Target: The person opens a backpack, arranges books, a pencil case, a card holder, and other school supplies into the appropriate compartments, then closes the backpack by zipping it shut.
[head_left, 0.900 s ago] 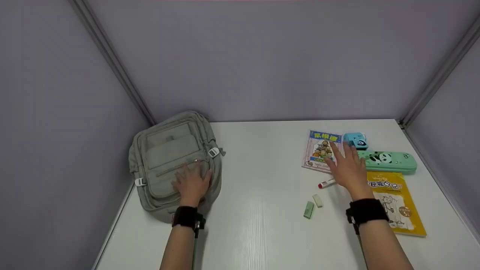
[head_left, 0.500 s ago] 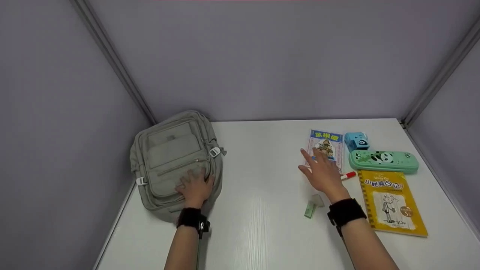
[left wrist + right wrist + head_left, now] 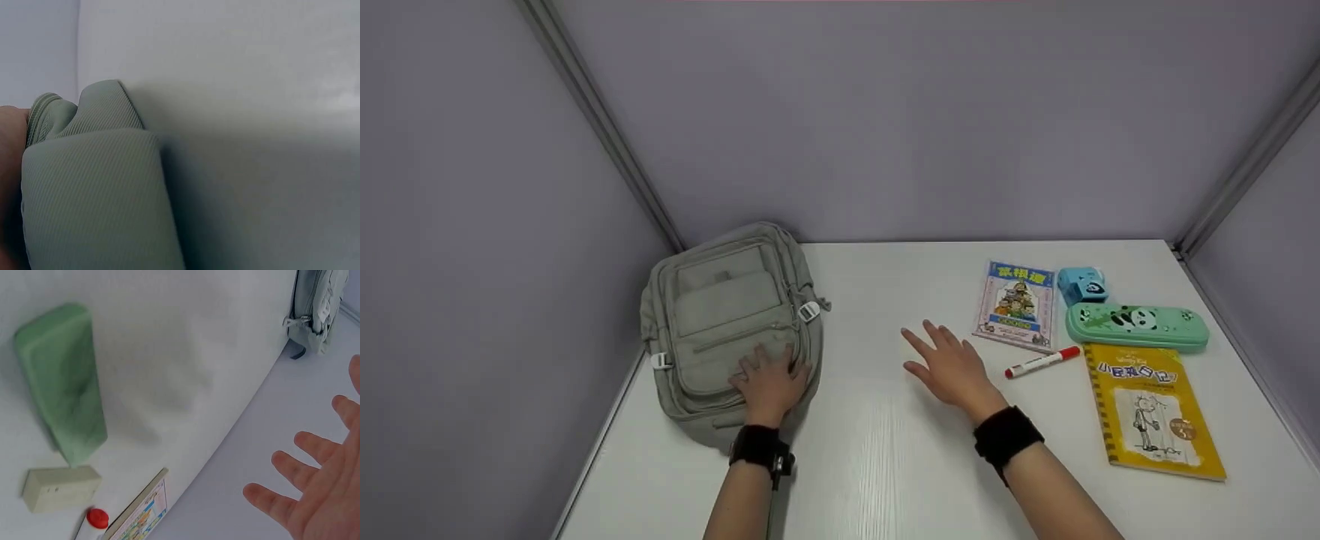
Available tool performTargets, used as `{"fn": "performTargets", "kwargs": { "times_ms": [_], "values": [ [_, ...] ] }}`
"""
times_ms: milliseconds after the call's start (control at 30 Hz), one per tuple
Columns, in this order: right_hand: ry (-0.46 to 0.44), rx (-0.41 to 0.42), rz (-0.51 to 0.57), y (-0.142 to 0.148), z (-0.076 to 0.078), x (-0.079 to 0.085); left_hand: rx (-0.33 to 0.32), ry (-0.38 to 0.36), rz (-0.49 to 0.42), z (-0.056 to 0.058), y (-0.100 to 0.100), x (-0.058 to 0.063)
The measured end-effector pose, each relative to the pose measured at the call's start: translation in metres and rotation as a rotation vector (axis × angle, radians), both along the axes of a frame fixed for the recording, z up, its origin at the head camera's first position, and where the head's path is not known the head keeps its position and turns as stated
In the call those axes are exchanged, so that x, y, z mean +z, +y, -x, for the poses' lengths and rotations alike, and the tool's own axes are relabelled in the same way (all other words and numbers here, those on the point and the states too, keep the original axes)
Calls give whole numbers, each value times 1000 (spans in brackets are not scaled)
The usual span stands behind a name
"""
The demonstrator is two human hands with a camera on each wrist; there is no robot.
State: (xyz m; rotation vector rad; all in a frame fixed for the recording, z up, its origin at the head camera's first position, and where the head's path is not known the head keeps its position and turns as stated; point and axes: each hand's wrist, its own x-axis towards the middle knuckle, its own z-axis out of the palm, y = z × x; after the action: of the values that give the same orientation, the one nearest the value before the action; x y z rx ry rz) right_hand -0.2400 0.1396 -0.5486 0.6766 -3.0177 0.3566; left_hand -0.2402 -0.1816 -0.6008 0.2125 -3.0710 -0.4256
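Note:
A grey backpack [image 3: 727, 300] lies at the left of the table, zipped pockets facing up. My left hand [image 3: 771, 384] rests on its lower front with fingers spread; the left wrist view catches the bag's ribbed fabric [image 3: 101, 197] up close. My right hand [image 3: 956, 371] hovers over the table's middle, fingers apart and holding nothing. In the right wrist view, a green eraser [image 3: 64, 382] and a cream eraser [image 3: 62, 488] lie on the table beneath that wrist. The right wristband and forearm hide both erasers in the head view.
Right of my right hand lie a red-capped marker [image 3: 1042, 363], a pink-and-blue comic book [image 3: 1018, 304], a blue panda-printed item [image 3: 1082, 285], a green panda pencil case [image 3: 1140, 327] and a yellow book [image 3: 1159, 412]. Grey partition walls [image 3: 885, 120] enclose the table.
My right hand has moved left from over the books and pencil case to the table's middle. My left hand stays on the backpack. The head view has shifted slightly.

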Motion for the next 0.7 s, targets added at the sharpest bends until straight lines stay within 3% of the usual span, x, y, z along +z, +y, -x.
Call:
{"fn": "performTargets", "kwargs": {
  "times_ms": [167, 400, 700],
  "values": [
    [-7, 76, -33, -25, -10, -10, 4, 8, 15, -3, 4, 0],
    [19, 242, -31, -55, -19, -19, 9, -1, 45, -12, 20, 4],
    [33, 364, -149, -85, -25, -24, 18, -40, 82, -24, 37, 7]
  ]
}}
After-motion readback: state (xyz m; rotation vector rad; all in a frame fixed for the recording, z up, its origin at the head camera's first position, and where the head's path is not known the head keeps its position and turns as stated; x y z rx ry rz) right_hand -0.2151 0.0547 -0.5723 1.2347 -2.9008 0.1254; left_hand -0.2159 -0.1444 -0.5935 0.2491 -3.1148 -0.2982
